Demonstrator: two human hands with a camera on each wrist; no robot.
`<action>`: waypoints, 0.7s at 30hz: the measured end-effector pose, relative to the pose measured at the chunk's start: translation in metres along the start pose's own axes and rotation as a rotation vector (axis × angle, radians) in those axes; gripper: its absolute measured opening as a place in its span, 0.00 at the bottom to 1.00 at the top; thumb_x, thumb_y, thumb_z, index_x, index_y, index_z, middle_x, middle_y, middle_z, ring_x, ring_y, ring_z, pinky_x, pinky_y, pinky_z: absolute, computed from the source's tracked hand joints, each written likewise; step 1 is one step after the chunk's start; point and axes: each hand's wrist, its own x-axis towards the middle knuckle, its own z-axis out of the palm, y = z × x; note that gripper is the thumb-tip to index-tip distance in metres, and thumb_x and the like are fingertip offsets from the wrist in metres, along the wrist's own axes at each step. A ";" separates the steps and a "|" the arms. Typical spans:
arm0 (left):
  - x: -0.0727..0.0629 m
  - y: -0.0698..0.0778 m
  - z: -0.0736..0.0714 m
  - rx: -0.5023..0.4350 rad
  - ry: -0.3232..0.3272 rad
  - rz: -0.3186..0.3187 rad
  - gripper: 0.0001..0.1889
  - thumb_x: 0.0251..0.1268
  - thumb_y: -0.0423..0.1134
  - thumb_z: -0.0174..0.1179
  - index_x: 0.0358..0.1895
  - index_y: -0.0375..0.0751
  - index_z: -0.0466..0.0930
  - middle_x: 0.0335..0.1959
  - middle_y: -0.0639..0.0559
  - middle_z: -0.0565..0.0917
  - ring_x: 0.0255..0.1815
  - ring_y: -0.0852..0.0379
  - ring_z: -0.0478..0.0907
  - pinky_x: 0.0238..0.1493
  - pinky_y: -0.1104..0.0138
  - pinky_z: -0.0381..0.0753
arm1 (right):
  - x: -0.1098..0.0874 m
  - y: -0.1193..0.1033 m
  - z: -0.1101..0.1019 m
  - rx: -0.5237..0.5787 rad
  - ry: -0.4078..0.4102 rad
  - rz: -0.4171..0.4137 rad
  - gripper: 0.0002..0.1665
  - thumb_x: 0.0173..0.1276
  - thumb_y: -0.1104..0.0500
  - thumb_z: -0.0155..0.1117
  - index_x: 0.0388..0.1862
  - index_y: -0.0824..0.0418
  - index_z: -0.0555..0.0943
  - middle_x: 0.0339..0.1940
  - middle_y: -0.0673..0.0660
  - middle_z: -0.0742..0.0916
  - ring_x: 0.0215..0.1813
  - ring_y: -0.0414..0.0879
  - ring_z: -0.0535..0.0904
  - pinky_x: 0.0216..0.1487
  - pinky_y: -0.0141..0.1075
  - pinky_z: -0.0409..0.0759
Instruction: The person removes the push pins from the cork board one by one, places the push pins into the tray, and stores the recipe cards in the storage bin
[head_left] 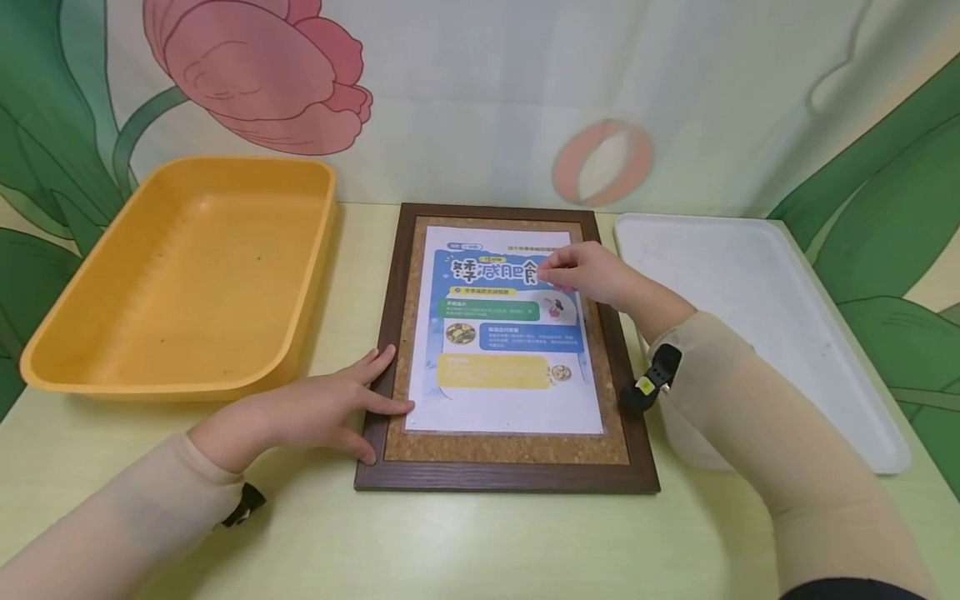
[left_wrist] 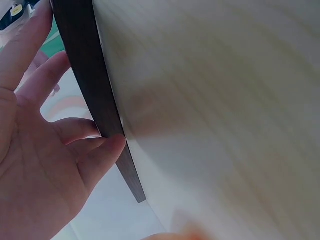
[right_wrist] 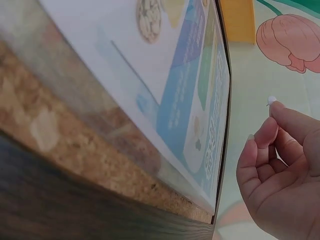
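A brown-framed cork board [head_left: 506, 448] lies on the table with a printed blue, green and yellow sheet [head_left: 502, 410] on it. My left hand [head_left: 318, 408] rests on the board's left side, fingers spread, one fingertip reaching the sheet's lower left corner. In the left wrist view, fingertips touch the dark wooden frame [left_wrist: 87, 55]. Over the sheet's upper right part is my right hand [head_left: 588, 271]. Its thumb and finger pinch a small white push pin [right_wrist: 271, 100], seen in the right wrist view; the head view hides it behind the fingers.
A deep yellow tray [head_left: 183, 387] stands at the left of the table. On the right is a white tray or lid [head_left: 690, 250], partly covered by my right forearm. A curtain with a pink flower [head_left: 255, 67] hangs behind the table.
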 end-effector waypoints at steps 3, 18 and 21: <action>-0.001 0.000 0.000 -0.002 0.001 -0.001 0.35 0.46 0.48 0.71 0.62 0.49 0.73 0.73 0.33 0.41 0.71 0.33 0.40 0.57 0.53 0.68 | -0.001 0.000 0.000 0.013 0.001 -0.001 0.17 0.66 0.52 0.61 0.47 0.63 0.81 0.47 0.60 0.81 0.47 0.52 0.72 0.52 0.44 0.71; -0.002 -0.001 0.001 -0.014 0.002 -0.002 0.35 0.46 0.48 0.70 0.63 0.49 0.73 0.73 0.34 0.40 0.71 0.33 0.39 0.57 0.53 0.67 | -0.012 0.008 -0.006 0.017 0.012 -0.005 0.21 0.66 0.51 0.61 0.50 0.63 0.80 0.50 0.60 0.81 0.48 0.54 0.75 0.55 0.46 0.71; -0.002 -0.001 0.001 -0.011 0.001 -0.007 0.35 0.46 0.48 0.70 0.63 0.50 0.73 0.73 0.34 0.40 0.71 0.34 0.40 0.57 0.53 0.67 | -0.014 0.010 -0.008 0.016 0.024 0.001 0.20 0.66 0.50 0.61 0.50 0.63 0.80 0.50 0.60 0.81 0.48 0.54 0.75 0.55 0.46 0.71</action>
